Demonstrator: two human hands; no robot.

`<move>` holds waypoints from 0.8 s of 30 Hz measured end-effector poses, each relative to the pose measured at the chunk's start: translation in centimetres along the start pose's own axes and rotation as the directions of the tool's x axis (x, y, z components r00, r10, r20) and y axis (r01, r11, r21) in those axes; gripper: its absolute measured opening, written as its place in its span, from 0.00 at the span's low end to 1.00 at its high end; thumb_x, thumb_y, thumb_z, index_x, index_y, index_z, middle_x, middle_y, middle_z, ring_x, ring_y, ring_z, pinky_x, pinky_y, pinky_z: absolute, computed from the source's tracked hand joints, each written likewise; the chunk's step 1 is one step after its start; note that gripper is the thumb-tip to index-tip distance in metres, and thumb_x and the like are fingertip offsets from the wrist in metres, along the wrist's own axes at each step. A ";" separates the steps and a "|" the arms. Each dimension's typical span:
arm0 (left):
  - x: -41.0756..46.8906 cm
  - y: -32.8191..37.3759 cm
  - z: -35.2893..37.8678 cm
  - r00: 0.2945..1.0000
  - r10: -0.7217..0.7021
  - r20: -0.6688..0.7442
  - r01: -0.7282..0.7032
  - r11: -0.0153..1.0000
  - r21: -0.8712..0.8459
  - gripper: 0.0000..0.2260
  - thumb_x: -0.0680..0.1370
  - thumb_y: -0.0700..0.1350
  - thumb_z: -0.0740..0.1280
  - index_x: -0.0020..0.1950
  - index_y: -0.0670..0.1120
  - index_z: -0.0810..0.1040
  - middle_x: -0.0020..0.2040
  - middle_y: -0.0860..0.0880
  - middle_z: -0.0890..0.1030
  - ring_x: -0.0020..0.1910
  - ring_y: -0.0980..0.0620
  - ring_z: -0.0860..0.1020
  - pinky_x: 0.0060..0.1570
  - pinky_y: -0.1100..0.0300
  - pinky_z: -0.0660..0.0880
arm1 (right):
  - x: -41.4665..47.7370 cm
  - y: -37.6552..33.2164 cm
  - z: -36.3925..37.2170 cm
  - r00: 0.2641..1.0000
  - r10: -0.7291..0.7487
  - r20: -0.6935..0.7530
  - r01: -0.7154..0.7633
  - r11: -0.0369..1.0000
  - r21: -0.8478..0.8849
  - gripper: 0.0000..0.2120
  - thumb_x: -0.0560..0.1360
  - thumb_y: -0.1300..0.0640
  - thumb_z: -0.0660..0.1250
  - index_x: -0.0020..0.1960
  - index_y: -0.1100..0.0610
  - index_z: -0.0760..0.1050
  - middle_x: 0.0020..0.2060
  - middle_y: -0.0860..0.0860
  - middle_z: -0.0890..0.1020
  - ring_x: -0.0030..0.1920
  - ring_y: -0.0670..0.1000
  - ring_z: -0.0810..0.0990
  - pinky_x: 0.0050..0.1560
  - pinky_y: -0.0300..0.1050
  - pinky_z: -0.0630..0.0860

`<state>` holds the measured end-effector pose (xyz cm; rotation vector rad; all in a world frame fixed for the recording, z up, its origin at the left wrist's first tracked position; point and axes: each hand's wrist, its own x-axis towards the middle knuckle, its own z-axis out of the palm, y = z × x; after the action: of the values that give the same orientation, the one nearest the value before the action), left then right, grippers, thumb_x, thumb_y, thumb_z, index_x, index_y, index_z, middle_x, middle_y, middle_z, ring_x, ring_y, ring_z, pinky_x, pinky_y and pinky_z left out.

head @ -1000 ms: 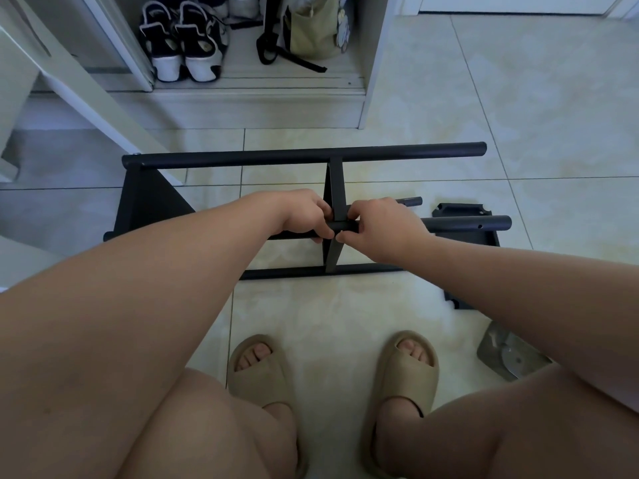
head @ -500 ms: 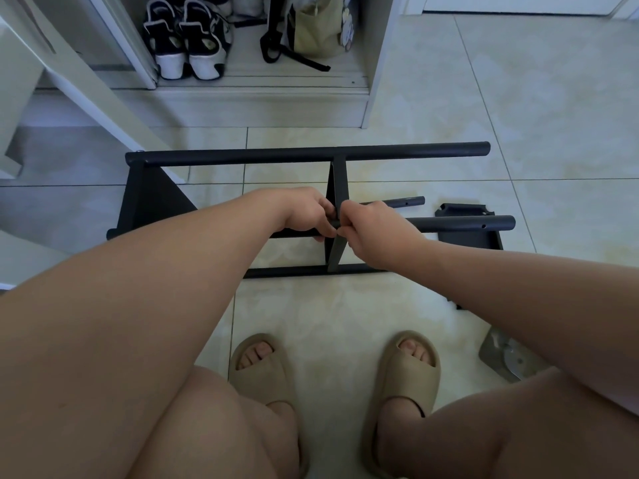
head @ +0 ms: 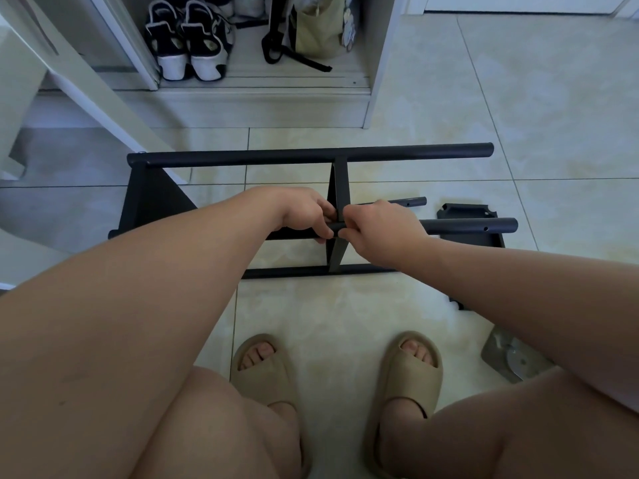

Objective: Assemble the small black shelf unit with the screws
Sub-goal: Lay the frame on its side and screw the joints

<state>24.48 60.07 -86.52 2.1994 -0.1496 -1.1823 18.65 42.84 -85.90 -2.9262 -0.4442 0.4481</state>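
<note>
One black frame (head: 311, 156) of four tubes and two panels lies on the tiled floor (head: 518, 98), a third panel (head: 465, 214) loose at its right. The left hand (head: 302, 212) grips the middle tube (head: 466, 225) at the centre panel (head: 340, 188), and the right hand (head: 380, 228) pinches it there. Behind stand two shoes (head: 188, 46).

The shelf frame (head: 311, 155) is black tubing with a matt, smooth, painted-metal look. The floor tiles (head: 536, 98) are glossy and smooth. The slippers (head: 415, 375) look matt and rubbery. The bag (head: 320, 32) is olive cloth. The packet (head: 511, 357) is shiny clear plastic.
</note>
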 end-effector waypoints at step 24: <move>-2.0 0.6 1.9 0.985 -0.007 -0.170 0.026 0.994 0.105 0.16 0.79 0.45 0.69 0.67 0.50 0.78 0.57 0.50 0.80 0.57 0.47 0.78 0.63 0.51 0.73 | -0.6 2.7 -1.1 0.982 0.187 0.005 -0.186 0.978 -0.093 0.30 0.74 0.24 0.57 0.45 0.51 0.74 0.35 0.48 0.74 0.36 0.51 0.74 0.30 0.43 0.64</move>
<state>21.92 59.43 -85.53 2.3879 -0.1259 -1.0103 19.10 40.02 -85.22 -3.0703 -0.1966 0.4842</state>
